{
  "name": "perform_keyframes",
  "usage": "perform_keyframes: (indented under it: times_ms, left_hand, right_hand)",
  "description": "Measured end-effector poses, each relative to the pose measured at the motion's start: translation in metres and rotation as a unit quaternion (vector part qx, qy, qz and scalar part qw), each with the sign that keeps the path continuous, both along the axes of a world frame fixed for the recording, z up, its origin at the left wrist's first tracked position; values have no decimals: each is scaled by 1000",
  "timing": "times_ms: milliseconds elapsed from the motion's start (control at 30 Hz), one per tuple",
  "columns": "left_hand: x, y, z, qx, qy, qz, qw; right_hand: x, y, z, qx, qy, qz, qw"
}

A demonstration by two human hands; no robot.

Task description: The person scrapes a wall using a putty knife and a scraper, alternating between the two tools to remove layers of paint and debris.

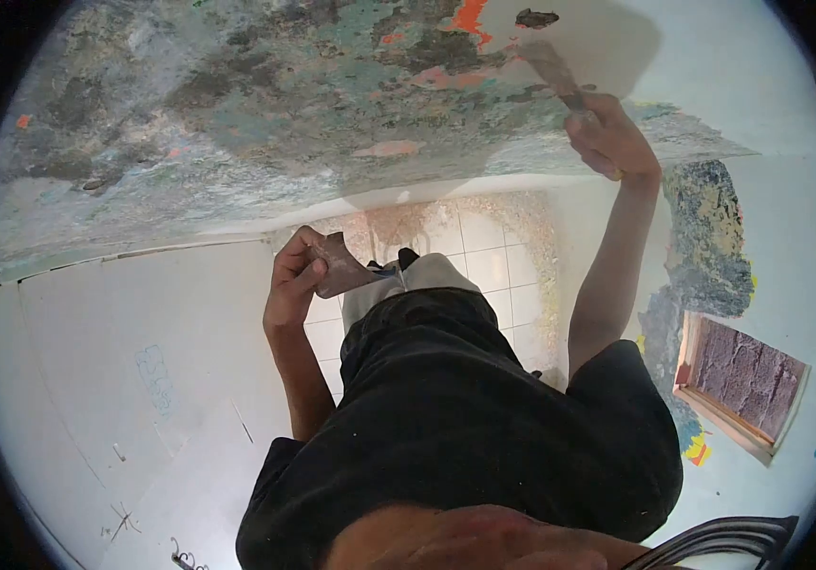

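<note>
My right hand (609,136) is raised to the wall and closed around the handle of a scraper (550,71). The scraper's thin blade points up and left, overlapping the edge between white paint and the stripped patch. Orange and pink spots show through that grey-green, mottled wall surface (265,114). Lower down, my left hand (296,275) pinches a flat brown piece (341,268) with a curved, cut-out edge, thumb in front and fingers behind. It is held in front of my legs, away from the wall.
White floor tiles (484,249) with crumbled debris (531,214) along the wall's foot lie below. A pale wall (142,380) with pen marks stands at left. At right, a small framed opening (745,380) sits beside another stripped patch (707,237). A dark hole (536,18) shows above the scraper.
</note>
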State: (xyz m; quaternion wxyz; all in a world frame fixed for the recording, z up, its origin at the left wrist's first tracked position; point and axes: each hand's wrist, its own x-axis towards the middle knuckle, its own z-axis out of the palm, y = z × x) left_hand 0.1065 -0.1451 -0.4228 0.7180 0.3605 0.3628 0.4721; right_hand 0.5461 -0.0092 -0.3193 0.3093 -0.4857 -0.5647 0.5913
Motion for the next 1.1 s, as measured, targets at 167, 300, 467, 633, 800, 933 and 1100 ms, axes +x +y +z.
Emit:
perform_keyframes:
  times_ms: [167, 300, 467, 633, 800, 933, 1100]
  left_hand:
    - [6, 10, 6, 7, 44, -15, 999]
    - [2, 11, 0, -9, 24, 32, 999]
    - [4, 14, 1, -25, 44, 32, 998]
    - [15, 19, 7, -43, 11, 51, 998]
    - [22, 17, 7, -27, 4, 66, 997]
    - [29, 13, 10, -47, 15, 91, 995]
    - [24, 7, 7, -35, 19, 86, 995]
  right_hand:
    - [-11, 0, 4, 7, -39, 0, 999]
    - [-23, -3, -1, 3, -43, -34, 998]
    - [-17, -6, -6, -21, 31, -23, 999]
    - [-22, -7, -3, -5, 4, -29, 1000]
    - [-28, -1, 2, -7, 26, 18, 999]
    - [-28, 2, 1, 15, -29, 36, 999]
    - [-20, 2, 2, 15, -33, 7, 999]
